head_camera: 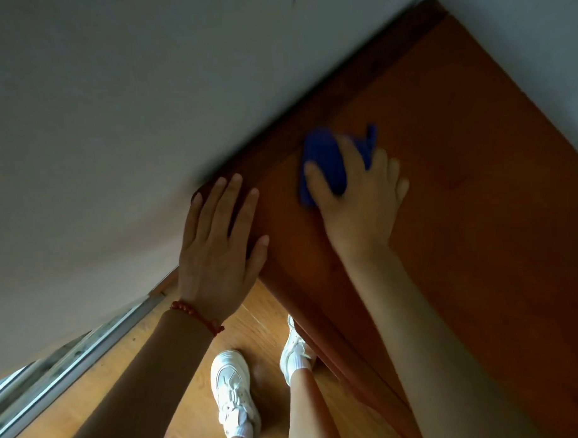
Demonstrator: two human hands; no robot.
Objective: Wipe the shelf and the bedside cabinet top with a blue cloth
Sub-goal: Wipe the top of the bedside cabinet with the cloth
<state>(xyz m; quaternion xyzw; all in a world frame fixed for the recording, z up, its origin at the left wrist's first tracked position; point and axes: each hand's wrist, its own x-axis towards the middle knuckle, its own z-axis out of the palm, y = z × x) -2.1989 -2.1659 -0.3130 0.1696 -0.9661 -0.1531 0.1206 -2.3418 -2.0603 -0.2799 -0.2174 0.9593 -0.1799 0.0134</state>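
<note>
Right forearm (399, 313) crosses the wooden top (477, 212); right hand (359, 200), fingers flat, presses the blue cloth (325, 158) by the back edge. Left hand (216, 241) lies flat, empty, on the corner. Likely mid-wipe; next, sweep the far side.

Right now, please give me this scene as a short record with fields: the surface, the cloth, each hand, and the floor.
surface: wooden top, set against the wall
cloth: blue, lying on the top near the wall
right hand: flat on the cloth, pressing it to the top
left hand: flat on the top's left corner, holding nothing
left wrist: red bead bracelet
floor: wood, with two white shoes on it
blur: the cloth and right hand are slightly smeared
</note>
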